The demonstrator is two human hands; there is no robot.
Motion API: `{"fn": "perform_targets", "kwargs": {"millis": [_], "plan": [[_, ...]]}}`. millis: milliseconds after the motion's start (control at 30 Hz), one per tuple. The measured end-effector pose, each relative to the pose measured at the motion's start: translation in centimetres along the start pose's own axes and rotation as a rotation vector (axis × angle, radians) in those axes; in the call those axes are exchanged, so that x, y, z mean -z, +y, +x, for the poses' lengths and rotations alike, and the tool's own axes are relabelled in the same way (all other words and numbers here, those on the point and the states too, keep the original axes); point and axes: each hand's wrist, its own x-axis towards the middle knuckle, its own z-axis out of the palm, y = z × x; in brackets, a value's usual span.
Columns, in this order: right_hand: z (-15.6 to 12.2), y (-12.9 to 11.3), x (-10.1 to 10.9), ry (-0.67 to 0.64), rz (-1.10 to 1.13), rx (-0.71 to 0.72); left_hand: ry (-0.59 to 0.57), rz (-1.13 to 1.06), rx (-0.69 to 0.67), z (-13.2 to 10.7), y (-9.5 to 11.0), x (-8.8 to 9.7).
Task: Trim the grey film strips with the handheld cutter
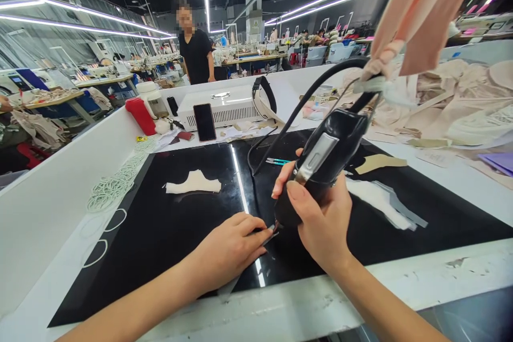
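Observation:
My right hand [320, 219] is wrapped around a black corded hand-held power tool [340, 133] with a metal lever on its side. The tool tilts, its tip pointing down and left toward my left fingertips. Low over the black work surface [192, 246], my left hand [236, 243] pinches a thin, translucent piece [274, 232], mostly hidden under the fingers. To the left lies a cream cut fabric piece [193, 183]. Right of the tool, another white fabric piece [379, 203] rests with clear film along its edge.
Behind are a white vented box [224, 107], a phone [204, 122], a red container [140, 116] and teal-handled tweezers [277, 162]. Pale elastic loops [116, 181] lie left; beige fabric [452, 96] heaps right. The cord [296, 112] arcs behind the tool. A person [196, 56] stands beyond the partition.

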Motion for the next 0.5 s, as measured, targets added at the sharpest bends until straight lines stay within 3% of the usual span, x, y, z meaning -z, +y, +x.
{"fn": "perform_targets", "kwargs": {"millis": [500], "plan": [[-0.24, 0.37, 0.36, -0.014, -0.034, 0.038, 0.007, -0.001, 0.013, 0.17, 0.03, -0.18]]}}
